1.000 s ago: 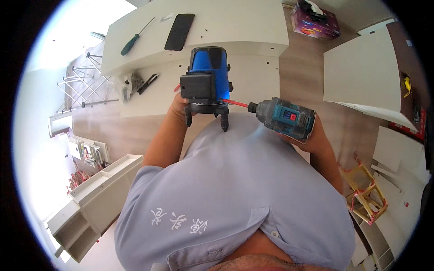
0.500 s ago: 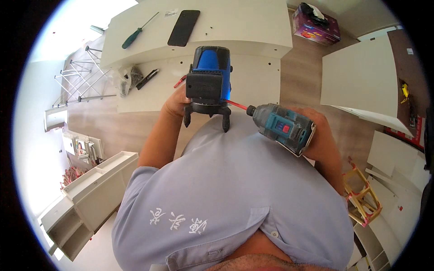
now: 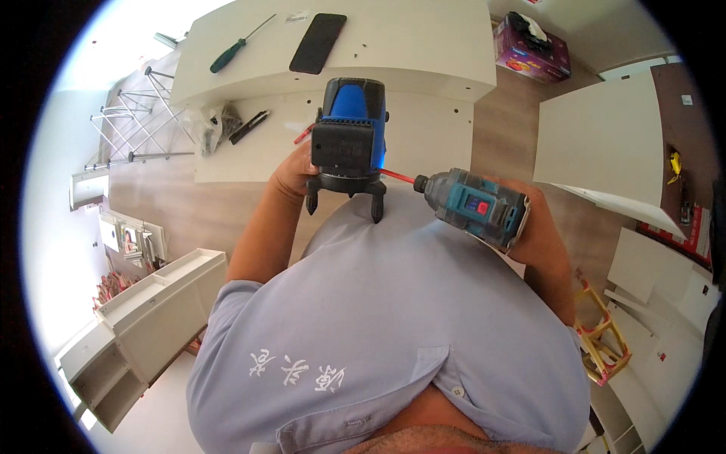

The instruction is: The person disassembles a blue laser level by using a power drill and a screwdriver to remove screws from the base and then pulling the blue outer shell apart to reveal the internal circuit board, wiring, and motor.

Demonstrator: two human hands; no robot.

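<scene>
Two points checked, contact unconfirmed

I record the right hand (image 3: 535, 224) curled round a teal driver (image 3: 478, 204); its red bit (image 3: 398, 176) points toward ten o'clock, reaching the four-o'clock side of the blue laser level (image 3: 349, 140), tip hidden. Long axis: twelve to six. Nearer it, the left hand (image 3: 292, 174) meets its eight-o'clock edge; fingers hidden, I cannot tell its closure. Beyond: white panel (image 3: 431, 140) at twelve, floor strip (image 3: 505, 125), white cabinet (image 3: 597, 136) at one.

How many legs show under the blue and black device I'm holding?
2: a left leg under the blue and black device, beside your left hand, and a right leg seen against the shirt. Others may be hidden behind.
</scene>
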